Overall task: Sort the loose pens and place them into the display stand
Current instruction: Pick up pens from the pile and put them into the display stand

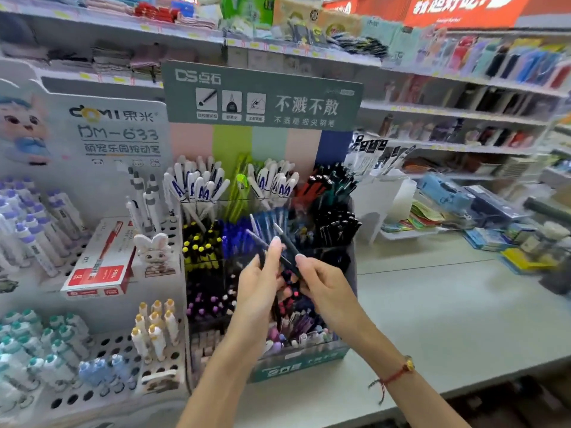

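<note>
A tiered green display stand [296, 367] holds rows of pens in clear compartments: white, green, blue, black, yellow-capped and purple. Both hands hover in front of its middle tiers. My left hand [261, 284] is closed around a small bunch of dark pens [261, 240] that poke up and to the left. My right hand [324, 284] pinches one dark pen with a pale tip [285, 239], angled up-left and crossing the bunch. A red string bracelet is on the right wrist.
A white pegboard stand [114, 344] with capped pens, a red pen box [99, 267] and a rabbit figure [154, 251] stands left of the green stand. The grey counter [448, 310] stretches right, with packets and a white rack at its far end. Store shelves fill the background.
</note>
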Tool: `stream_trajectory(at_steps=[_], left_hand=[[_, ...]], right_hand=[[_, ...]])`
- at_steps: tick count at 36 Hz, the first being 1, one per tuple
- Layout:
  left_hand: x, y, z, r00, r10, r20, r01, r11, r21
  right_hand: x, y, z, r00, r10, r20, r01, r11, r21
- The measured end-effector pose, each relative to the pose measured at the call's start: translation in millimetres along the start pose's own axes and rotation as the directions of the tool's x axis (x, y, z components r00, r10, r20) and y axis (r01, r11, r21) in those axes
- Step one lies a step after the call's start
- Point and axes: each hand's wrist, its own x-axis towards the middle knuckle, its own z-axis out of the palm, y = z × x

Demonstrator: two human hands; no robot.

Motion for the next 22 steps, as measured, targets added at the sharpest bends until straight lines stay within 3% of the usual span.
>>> stream_trajectory(at_steps=[4,9,12,15,19,22], left_hand=[[4.5,-10.1,25.4,0.999,-0.044,-0.018,0.044,0.999,-0.001],[11.5,-21.5,53.7,0.987,-0.143,-0.07,0.134,0.984,-0.122],[14.7,-23.6,58.7,0.978,-0.169,-0.119,0.147,0.973,-0.177],[15.9,-20.3,53.9,0.976,-0.127,-0.176,0.088,0.973,-0.212],[17.3,-16.3,38.1,0.968,-0.045,-0.246,0.0,0.984,-0.179],[19.0,-11.7,27.3,0.96,-0.001,-0.281,-0.042,0.988,-0.146]], right_hand=[[-13.9,2.5,-26.2,0.996,0.046,-0.076,-0.049,0.998,-0.038],[-19.4,8.4,-59.8,0.962,0.241,-0.128,-0.218,0.961,0.171],[-15.7,12.1,-84.2,0.924,0.379,-0.047,-0.344,0.88,0.328],[-3.6,13.9,-102.9,0.902,0.432,0.002,-0.402,0.837,0.372],[7.4,5.0,-111.3,0.973,0.232,-0.011,-0.225,0.954,0.198],[19.7,0.4,-120.0,0.977,-0.004,-0.214,0.0,1.0,-0.015]])
